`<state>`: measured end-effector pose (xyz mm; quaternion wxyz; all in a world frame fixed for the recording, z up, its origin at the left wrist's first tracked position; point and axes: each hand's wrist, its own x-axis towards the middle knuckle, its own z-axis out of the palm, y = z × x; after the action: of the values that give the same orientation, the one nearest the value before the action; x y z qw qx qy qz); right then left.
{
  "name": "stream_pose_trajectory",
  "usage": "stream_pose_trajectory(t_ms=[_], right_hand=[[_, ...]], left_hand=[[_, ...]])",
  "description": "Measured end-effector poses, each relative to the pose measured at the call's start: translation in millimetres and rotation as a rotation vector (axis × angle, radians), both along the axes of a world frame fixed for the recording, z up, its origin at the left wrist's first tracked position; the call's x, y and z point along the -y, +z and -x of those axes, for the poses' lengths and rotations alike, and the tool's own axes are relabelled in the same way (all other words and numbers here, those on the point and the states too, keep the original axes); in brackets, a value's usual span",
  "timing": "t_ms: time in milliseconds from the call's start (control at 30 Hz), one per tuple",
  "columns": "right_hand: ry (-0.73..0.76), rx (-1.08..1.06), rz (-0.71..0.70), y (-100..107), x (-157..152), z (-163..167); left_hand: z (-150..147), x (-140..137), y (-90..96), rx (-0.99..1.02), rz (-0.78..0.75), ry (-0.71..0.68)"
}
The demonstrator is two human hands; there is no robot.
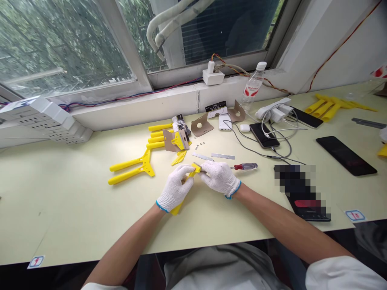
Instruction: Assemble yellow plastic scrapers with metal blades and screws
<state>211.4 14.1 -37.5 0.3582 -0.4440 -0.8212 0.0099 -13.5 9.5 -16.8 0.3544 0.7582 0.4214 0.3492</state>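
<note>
As the left hand (pixel 175 188) grips a yellow scraper (pixel 196 168) left of the screwdriver (pixel 245 166), right hand (pixel 221 177) pinching the scraper's head, a bottle (pixel 250 100) beyond the screwdriver, red-marked label (pixel 252 89) apparently reading Wahaha, a black package card (pixel 215 108) beyond and left of the screwdriver, print illegible

Left hand (pixel 175 188): white knitted glove
Right hand (pixel 220 177): matching white knitted glove
Glove cuffs (pixel 161 206): narrow, bright blue edging
Sleeves (pixel 341 274): white, short, leaving the forearms (pixel 269 217) bare
Body clothing (pixel 217 269): pale grey, loosely creased fabric
</note>
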Motion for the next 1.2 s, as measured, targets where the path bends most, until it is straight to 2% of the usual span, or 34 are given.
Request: stream_pose_trajectory(t_ms=[533, 767, 967, 1200], right_hand=[[-0.054, 0.023, -0.012, -0.8, -0.6, 1.4], [-0.018, -0.044, -0.025, 2.7, 0.9, 1.7], [-0.01, -0.017, 0.002, -0.3, 0.1, 1.3], [-0.009, -0.014, -0.055, -1.3, -0.4, 1.5]], left_hand=[[0.4, -0.5, 0.5, -0.027, -0.038, -0.002], [0.6, -0.6, -0.5, -0.02, -0.039, -0.003], [-0.3, 0.2, 0.7, -0.022, -0.043, -0.005], [0.1, -0.1, 0.0, -0.017, -0.049, -0.001]])
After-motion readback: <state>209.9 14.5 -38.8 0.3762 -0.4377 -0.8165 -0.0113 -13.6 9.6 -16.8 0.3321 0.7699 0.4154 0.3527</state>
